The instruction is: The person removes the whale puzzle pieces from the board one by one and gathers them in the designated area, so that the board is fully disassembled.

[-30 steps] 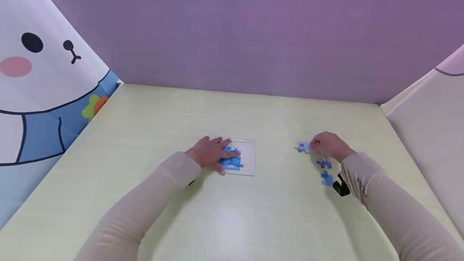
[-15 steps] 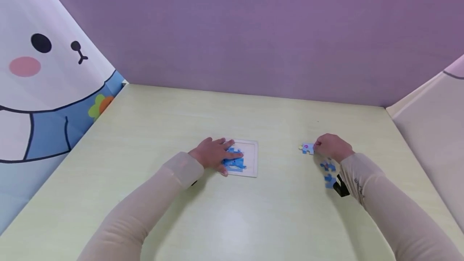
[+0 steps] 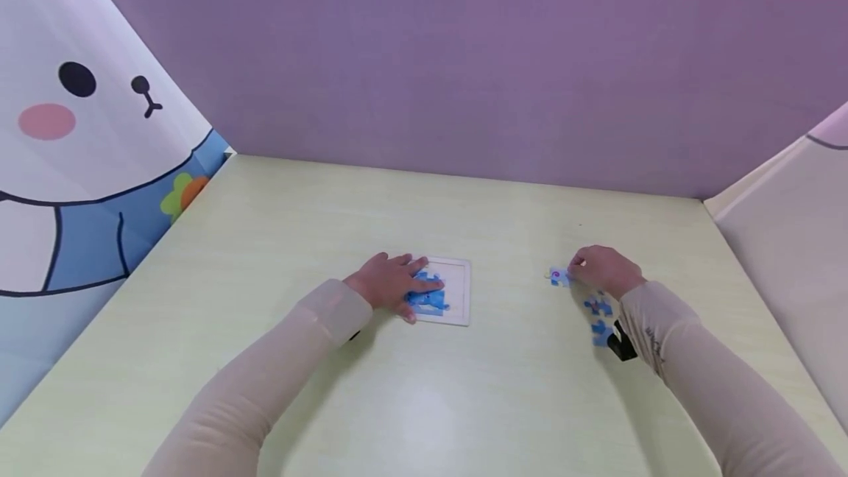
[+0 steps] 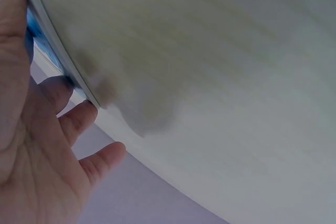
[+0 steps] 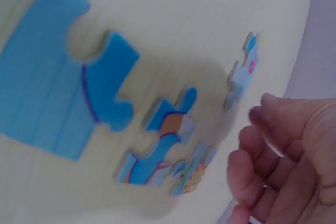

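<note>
My left hand [image 3: 391,284] rests with spread fingers on a white-framed puzzle board [image 3: 466,293]. Inside it, a blue picture section [image 3: 430,300] shows partly, the rest being covered by the hand. In the left wrist view the fingertips reach over the frame's edge. My right hand [image 3: 606,269], its fingers loosely curled, is at the right edge of a pale blue jigsaw piece [image 3: 559,276] with a pink swirl. In the right wrist view that piece [image 5: 244,74] lies on the table, apart from the visible fingertips [image 5: 257,113].
Near the right wrist lie a blue-and-brown jigsaw piece [image 3: 598,305], a blue piece [image 3: 601,333] and a yellow-dotted piece [image 5: 193,171]. A black device [image 3: 623,344] is under the right wrist. A purple partition [image 3: 464,65] stands behind the table [image 3: 424,396], with fabric panels at both sides.
The view has shifted slightly. The swirl piece has moved a little toward me, and a small gap shows between the right thumb and finger. The left hand stays on the board.
</note>
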Demonstrator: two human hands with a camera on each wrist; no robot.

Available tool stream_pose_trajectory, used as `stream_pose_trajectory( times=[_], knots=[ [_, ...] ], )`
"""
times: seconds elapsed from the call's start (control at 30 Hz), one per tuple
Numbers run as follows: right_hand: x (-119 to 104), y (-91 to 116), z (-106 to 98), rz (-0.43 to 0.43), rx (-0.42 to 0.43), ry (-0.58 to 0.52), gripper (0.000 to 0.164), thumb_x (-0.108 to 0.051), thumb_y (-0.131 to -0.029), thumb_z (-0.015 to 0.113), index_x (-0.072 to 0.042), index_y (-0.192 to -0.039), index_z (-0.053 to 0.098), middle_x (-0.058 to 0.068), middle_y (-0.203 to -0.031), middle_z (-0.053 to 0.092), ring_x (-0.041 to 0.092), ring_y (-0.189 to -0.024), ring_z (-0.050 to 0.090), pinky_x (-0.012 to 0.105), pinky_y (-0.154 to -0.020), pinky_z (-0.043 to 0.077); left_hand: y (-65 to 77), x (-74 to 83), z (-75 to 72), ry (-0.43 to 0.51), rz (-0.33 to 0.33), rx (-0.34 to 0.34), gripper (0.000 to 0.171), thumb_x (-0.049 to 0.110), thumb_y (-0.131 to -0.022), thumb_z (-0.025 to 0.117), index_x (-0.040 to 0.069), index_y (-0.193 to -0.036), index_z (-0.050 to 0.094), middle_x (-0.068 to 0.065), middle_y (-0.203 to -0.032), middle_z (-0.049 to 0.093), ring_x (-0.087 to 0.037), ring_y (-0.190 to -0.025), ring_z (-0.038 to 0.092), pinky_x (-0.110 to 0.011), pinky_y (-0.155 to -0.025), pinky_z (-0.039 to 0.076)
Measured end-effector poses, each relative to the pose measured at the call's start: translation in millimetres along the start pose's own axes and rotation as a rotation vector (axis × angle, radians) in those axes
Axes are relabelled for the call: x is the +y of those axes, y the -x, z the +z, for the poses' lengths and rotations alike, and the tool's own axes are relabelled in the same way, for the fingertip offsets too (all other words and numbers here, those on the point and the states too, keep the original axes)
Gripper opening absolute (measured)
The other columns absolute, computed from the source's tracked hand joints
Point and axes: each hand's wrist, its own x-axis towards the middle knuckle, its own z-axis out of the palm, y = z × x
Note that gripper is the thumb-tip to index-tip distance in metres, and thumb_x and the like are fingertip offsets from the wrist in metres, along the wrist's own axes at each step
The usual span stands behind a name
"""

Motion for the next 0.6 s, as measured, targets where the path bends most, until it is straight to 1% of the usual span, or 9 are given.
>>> stream_pose_trajectory(
  times=[0.1, 0.17, 0.27, 0.37, 0.43, 0.5, 0.6],
  knots=[
    [-4.8, -1.8, 1.4, -0.04, 0.029, -0.016, 0.029, -0.023, -0.096, 0.055, 0.001, -0.11, 0.063, 0.027, -0.12, 0.06, 0.042, -0.105, 0.057, 0.055, -0.081, 0.046, -1.7, -0.3, 1.6, -0.011, -0.006, 0.002, 0.076, 0.063, -0.084, 0.057, 0.04, -0.15, 0.028, -0.003, -0.158, 0.024, -0.029, -0.14, 0.03, -0.05, -0.103, 0.037],
    [-12.4, -2.7, 3.5, -0.068, 0.046, -0.044, 0.031, -0.024, -0.096, 0.056, 0.001, -0.113, 0.063, 0.025, -0.119, 0.061, 0.04, -0.103, 0.059, 0.054, -0.081, 0.046, -2.1, -0.5, 1.5, -0.014, -0.005, 0.006, 0.076, 0.064, -0.084, 0.057, 0.04, -0.15, 0.028, -0.004, -0.157, 0.024, -0.029, -0.139, 0.031, -0.05, -0.102, 0.037],
    [-29.9, -6.9, 7.9, -0.106, 0.077, -0.099, 0.032, -0.024, -0.096, 0.057, 0.001, -0.114, 0.063, 0.021, -0.111, 0.066, 0.034, -0.093, 0.063, 0.049, -0.078, 0.048, -1.3, -1.5, 0.8, -0.008, -0.012, 0.006, 0.079, 0.064, -0.084, 0.057, 0.037, -0.151, 0.026, -0.004, -0.157, 0.024, -0.029, -0.139, 0.031, -0.05, -0.102, 0.037],
    [-51.7, -16.1, 16.8, -0.158, 0.106, -0.147, 0.031, -0.023, -0.095, 0.058, 0.001, -0.114, 0.063, 0.015, -0.1, 0.069, 0.027, -0.086, 0.064, 0.042, -0.075, 0.049, 0.5, -2.6, 0.8, 0.009, -0.022, 0.013, 0.084, 0.064, -0.083, 0.058, 0.032, -0.152, 0.025, -0.005, -0.157, 0.025, -0.03, -0.139, 0.031, -0.051, -0.102, 0.037],
    [-67.8, -21.6, 23.9, -0.184, 0.105, -0.158, 0.03, -0.023, -0.095, 0.059, 0.0, -0.115, 0.064, 0.012, -0.095, 0.069, 0.024, -0.084, 0.064, 0.04, -0.073, 0.049, 1.1, -3.0, 1.5, 0.016, -0.027, 0.017, 0.086, 0.064, -0.083, 0.059, 0.029, -0.153, 0.024, -0.005, -0.157, 0.025, -0.03, -0.139, 0.031, -0.05, -0.102, 0.037],
    [-84.0, -25.9, 32.2, -0.197, 0.092, -0.154, 0.03, -0.024, -0.094, 0.061, -0.002, -0.115, 0.064, 0.009, -0.095, 0.069, 0.022, -0.086, 0.063, 0.037, -0.074, 0.049, 1.0, -2.4, 1.5, 0.016, -0.028, 0.019, 0.087, 0.065, -0.083, 0.058, 0.028, -0.153, 0.024, -0.004, -0.157, 0.025, -0.03, -0.139, 0.032, -0.051, -0.102, 0.036],
    [-106.1, -27.5, 44.7, -0.188, 0.058, -0.159, 0.03, -0.026, -0.093, 0.063, -0.005, -0.116, 0.065, 0.005, -0.092, 0.069, 0.019, -0.084, 0.061, 0.035, -0.072, 0.049, -0.5, -0.2, 0.1, 0.0, -0.03, 0.018, 0.087, 0.067, -0.083, 0.056, 0.027, -0.153, 0.024, -0.003, -0.157, 0.025, -0.029, -0.139, 0.032, -0.052, -0.104, 0.035]
  ],
)
